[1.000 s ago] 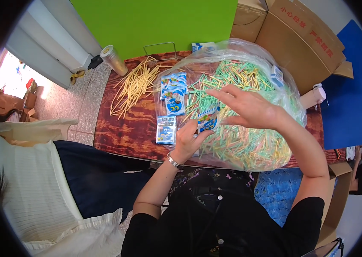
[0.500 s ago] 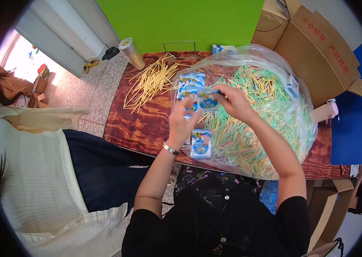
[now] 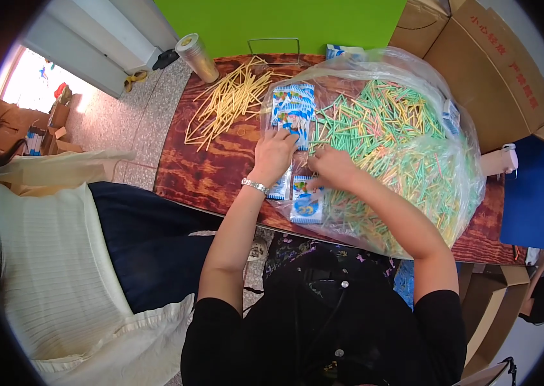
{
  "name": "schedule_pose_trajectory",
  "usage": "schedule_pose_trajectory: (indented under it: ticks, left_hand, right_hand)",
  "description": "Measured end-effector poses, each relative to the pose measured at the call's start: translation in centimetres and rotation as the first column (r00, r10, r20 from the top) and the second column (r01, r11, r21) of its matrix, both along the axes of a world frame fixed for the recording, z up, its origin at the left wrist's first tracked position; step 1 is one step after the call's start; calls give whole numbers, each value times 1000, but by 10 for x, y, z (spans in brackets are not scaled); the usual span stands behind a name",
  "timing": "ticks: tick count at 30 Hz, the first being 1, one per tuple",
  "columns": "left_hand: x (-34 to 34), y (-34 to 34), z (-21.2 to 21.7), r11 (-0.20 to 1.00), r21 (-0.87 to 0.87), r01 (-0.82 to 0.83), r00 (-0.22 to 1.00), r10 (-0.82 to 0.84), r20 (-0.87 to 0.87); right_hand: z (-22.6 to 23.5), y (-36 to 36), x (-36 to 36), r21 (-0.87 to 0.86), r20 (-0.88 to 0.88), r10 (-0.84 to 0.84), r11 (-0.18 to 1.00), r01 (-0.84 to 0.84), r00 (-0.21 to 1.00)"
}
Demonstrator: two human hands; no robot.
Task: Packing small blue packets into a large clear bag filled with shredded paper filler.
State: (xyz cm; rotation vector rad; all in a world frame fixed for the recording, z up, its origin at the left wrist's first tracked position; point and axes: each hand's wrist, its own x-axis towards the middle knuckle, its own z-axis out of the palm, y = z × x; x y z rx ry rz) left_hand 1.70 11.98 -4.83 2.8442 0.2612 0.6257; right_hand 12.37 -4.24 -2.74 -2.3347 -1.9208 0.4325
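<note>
I get bright light, a blown-out doorway (image 3: 26, 80) at left, sheen on the plastic bag (image 3: 407, 62), dark bent edges.

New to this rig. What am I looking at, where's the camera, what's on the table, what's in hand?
No robot here: those are a person's two bare hands. The view looks down from a wide fisheye camera on their head, so edges bend. On the reddish wood-grain table are loose yellow sticks, a clear plastic bag of multicoloured sticks, and blue-and-white packets. The left hand appears to touch a packet; the right hand has curled fingers, and its grip is hidden.
</note>
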Motion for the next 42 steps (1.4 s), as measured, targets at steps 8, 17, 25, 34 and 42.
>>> schedule_pose_trajectory:
  ticks: [8, 17, 25, 34, 42]
  left_hand:
    - [-16, -10, 15, 997, -78, -1, 994, 9, 105]
    - [-47, -58, 35, 794, -574, 199, 978, -122, 170]
    - [-23, -85, 49, 341, -938, 60, 998, 9, 68]
    - [-23, -71, 20, 578, -816, 1, 1000, -17, -10]
    - [-29, -80, 28, 519, -851, -74, 995, -16, -97]
  right_hand:
    - [-11, -9, -1, 64, 24, 85, 994, -86, 996]
    - [39, -43, 11, 555, -8, 4, 832, 1, 1000]
    - [70, -57, 12, 429, -683, -37, 788, 441, 730]
    - [29, -84, 172, 360, -421, -261, 831, 424, 869]
    - [-20, -95, 302, 193, 217, -479, 875, 443, 851]
